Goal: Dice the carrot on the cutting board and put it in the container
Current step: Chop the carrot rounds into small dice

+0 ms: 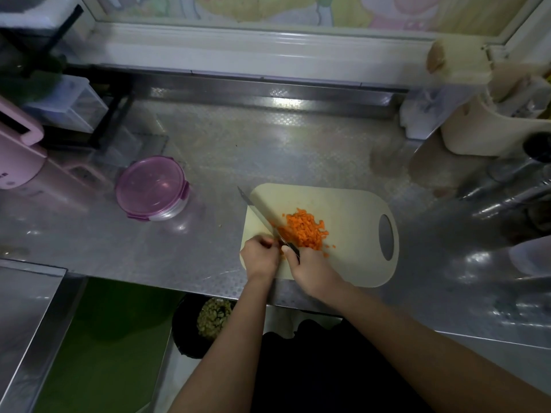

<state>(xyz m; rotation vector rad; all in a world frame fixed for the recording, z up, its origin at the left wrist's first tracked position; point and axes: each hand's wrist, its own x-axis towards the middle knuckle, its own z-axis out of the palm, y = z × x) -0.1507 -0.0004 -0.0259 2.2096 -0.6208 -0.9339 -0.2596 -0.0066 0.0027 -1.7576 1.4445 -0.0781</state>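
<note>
A pile of diced orange carrot [304, 229] lies on the cream cutting board [343, 204] in the middle of the steel counter. My right hand [310, 268] grips the dark handle of a knife [258, 208]. Its blade runs up and to the left along the left side of the pile. My left hand [261, 254] sits curled at the board's near left corner, right beside the blade; whether it holds anything cannot be made out. A round clear container with a purple clip lid [150, 187] stands closed on the counter, left of the board.
A pink appliance [18, 150] and a black rack [113, 114] stand at the far left. A cream utensil holder [483, 126] and steel vessels [507, 186] crowd the right side. A black bin with scraps [208, 323] sits below the counter edge.
</note>
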